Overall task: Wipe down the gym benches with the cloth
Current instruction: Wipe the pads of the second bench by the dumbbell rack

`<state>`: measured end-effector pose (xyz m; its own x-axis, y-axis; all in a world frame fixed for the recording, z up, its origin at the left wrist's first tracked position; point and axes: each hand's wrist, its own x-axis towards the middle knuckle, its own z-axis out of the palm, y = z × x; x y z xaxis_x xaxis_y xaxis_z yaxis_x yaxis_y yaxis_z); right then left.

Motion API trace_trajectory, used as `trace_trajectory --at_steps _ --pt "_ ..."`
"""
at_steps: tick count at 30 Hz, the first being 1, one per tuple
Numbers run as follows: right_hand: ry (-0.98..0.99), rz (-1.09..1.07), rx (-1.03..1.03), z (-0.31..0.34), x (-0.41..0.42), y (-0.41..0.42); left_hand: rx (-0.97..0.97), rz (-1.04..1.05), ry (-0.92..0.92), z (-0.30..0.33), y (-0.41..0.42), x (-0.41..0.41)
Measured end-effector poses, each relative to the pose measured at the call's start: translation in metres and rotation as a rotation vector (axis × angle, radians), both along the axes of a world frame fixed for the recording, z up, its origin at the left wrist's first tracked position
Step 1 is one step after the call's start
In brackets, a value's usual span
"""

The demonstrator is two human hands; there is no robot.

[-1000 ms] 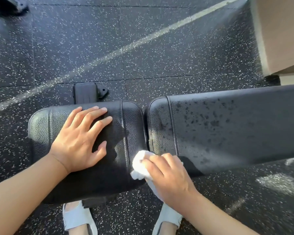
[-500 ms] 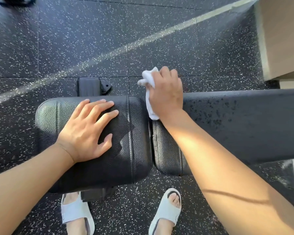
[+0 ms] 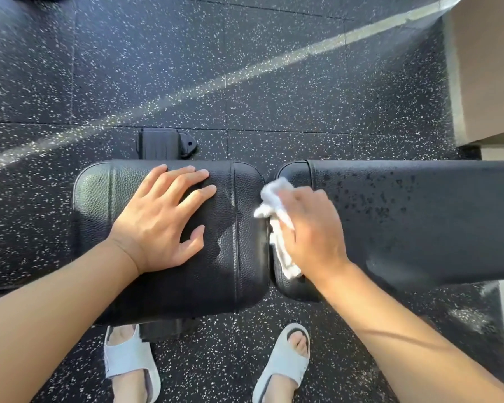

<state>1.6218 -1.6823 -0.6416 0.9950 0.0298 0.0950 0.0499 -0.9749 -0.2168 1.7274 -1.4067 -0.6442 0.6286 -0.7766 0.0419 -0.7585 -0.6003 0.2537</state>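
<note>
A black gym bench lies across the view in two pads: a short seat pad [image 3: 239, 257] on the left and a long back pad [image 3: 419, 222] on the right, speckled with wet drops. My left hand [image 3: 160, 222] rests flat on the seat pad with fingers spread. My right hand [image 3: 309, 231] grips a crumpled white cloth [image 3: 274, 205] and presses it on the left end of the back pad, beside the gap between the pads. Part of the cloth is hidden under my palm.
The floor is black rubber with white flecks [image 3: 186, 68]. A black bench foot [image 3: 160, 144] sticks out behind the seat pad. A beige block [image 3: 489, 68] stands at the far right. My feet in pale sandals [image 3: 282, 367] stand in front of the bench.
My right hand with the cloth swept from the near edge of the gap to the far edge and has now come back toward the middle. My left hand stayed on the seat pad.
</note>
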Motion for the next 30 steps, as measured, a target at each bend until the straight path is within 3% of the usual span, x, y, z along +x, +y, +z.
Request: trace_trajectory --at_steps 3,6,10,15,19,25,30 --pt "-0.034 -0.241 0.005 -0.003 0.077 0.014 0.000 -0.001 0.001 0.001 0.000 -0.001" --pt "-0.008 -0.248 -0.028 0.002 0.089 0.027 0.008 0.002 0.005 0.003 -0.001 -0.001" --pt "0.023 -0.161 0.067 0.008 -0.002 0.027 0.016 -0.003 0.004 0.003 0.000 -0.001" --pt "0.020 0.019 0.004 0.006 -0.110 0.031 0.025 0.004 0.014 0.002 0.001 -0.001" --pt "-0.052 0.054 0.048 0.003 -0.055 0.014 0.028 -0.005 0.017 0.002 0.000 -0.001" --pt "-0.095 -0.260 0.117 -0.002 0.072 0.012 0.031 -0.006 0.036 0.008 -0.002 -0.002" --pt "-0.140 -0.308 0.254 0.032 0.066 -0.014 0.037 0.019 0.079 0.013 -0.004 -0.004"
